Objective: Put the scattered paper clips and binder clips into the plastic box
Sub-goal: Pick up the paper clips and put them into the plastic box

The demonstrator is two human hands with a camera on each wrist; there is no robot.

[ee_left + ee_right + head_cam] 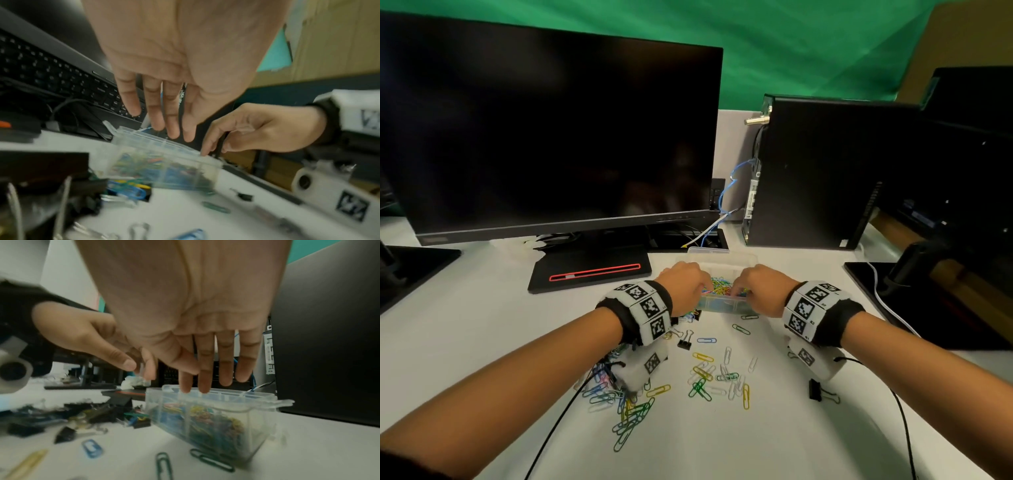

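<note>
A clear plastic box (722,304) (164,164) (216,418) stands open on the white table, holding many coloured paper clips. Both my hands hover over it. My left hand (685,284) (164,113) reaches over the box's left end with straight fingers and nothing visibly held. The fingers of my right hand (760,287) (205,361) point down, their tips at the rim. Loose paper clips (702,377) lie scattered nearer me, with a denser pile (626,411) under my left forearm. Black binder clips (684,343) (815,390) (98,412) lie among them.
A dark monitor (551,137) on a black stand base (589,274) rises behind the box on the left. A black computer tower (825,171) stands at the back right, beside another black base (928,301). Thin black wrist cables (551,428) trail across the table's front.
</note>
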